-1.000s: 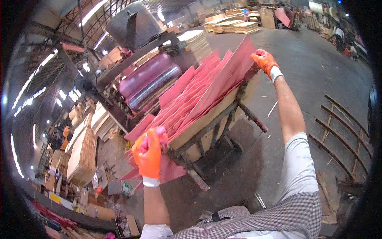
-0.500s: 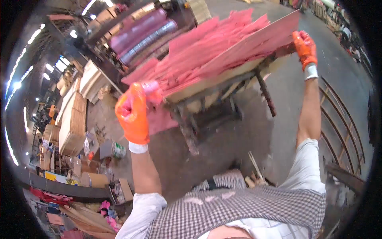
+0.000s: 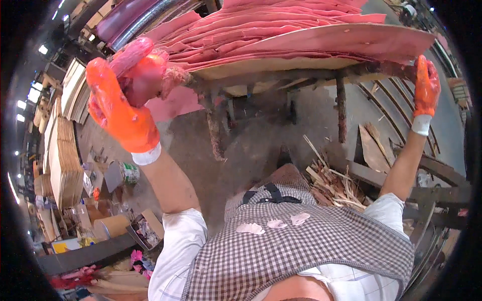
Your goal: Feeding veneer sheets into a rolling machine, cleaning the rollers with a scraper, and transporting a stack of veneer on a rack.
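Observation:
My left hand [image 3: 120,103], in a glossy orange glove with pink smears, is closed around a lumpy, pink-caked end [image 3: 170,80] of a metal rack [image 3: 341,108]. My right hand [image 3: 426,85], also orange-gloved, grips the other end of the rack's rail at the far right. On the rack, between my hands, lies a board [image 3: 281,64] bearing many ragged pink sheets [image 3: 261,20]. A larger, smoother pink sheet [image 3: 341,40] lies along the near side, its right end close above my right hand. More pink sheeting [image 3: 173,105] shows low behind my left hand.
A roller machine [image 3: 135,25] stands at the upper left. Stacked pale sheets [image 3: 65,150], a bucket [image 3: 129,172] and boxes [image 3: 145,231] crowd the left. Wood scraps [image 3: 331,190] lie below right, with metal rails [image 3: 386,110] on the floor beyond. My checked apron [image 3: 296,241] fills the bottom.
The view has tipped downward and turned, so the loaded rack now lies crosswise near the top. Both hands appear higher and farther apart, still on the rack's ends. More apron shows.

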`<action>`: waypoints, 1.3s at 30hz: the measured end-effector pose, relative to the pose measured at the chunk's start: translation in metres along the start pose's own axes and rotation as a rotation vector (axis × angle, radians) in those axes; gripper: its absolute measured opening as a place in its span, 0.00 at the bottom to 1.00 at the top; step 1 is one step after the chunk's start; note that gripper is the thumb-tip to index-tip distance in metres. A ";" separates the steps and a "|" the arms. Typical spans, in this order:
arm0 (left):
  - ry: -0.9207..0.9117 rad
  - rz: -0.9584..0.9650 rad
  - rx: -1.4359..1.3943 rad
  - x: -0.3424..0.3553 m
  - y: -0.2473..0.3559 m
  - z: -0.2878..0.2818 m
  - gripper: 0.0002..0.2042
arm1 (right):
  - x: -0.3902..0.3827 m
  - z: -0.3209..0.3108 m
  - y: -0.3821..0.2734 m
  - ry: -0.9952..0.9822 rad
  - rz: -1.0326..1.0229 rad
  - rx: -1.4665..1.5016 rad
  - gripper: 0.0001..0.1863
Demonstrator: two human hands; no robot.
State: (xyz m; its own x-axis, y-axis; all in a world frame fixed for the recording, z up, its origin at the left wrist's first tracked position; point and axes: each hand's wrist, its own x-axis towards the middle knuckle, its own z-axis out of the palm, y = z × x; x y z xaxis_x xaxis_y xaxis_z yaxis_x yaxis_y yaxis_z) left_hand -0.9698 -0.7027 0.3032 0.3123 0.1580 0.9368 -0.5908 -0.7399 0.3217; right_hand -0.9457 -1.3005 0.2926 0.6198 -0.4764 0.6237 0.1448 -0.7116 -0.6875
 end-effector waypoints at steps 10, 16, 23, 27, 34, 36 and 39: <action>-0.014 -0.089 -0.458 0.012 0.008 -0.028 0.36 | -0.077 -0.043 -0.043 0.142 -0.006 0.033 0.15; -0.156 0.030 -0.574 0.014 -0.005 -0.032 0.32 | -0.108 -0.038 -0.057 0.308 0.091 0.125 0.14; 0.048 0.073 -0.504 -0.019 -0.030 -0.002 0.29 | -0.140 -0.009 -0.046 0.482 0.112 0.033 0.14; 0.163 0.042 -0.439 -0.032 -0.039 0.014 0.29 | -0.162 -0.004 -0.037 0.505 0.115 -0.056 0.15; 0.096 0.007 -0.345 -0.065 -0.074 0.010 0.25 | -0.209 0.016 0.002 0.658 0.147 -0.051 0.18; 0.114 -0.008 -0.277 -0.077 -0.083 0.007 0.24 | -0.222 0.021 0.004 0.543 0.165 0.064 0.19; 0.068 0.039 -0.393 -0.087 -0.107 0.019 0.28 | -0.245 0.013 0.021 0.582 0.187 -0.119 0.20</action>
State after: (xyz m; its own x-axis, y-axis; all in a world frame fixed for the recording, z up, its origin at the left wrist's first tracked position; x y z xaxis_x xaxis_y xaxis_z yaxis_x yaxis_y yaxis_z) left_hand -0.9196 -0.6503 0.1843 0.2417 0.1871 0.9521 -0.8450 -0.4418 0.3013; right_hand -1.0850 -1.1920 0.1204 0.0994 -0.7782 0.6201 -0.0329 -0.6254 -0.7796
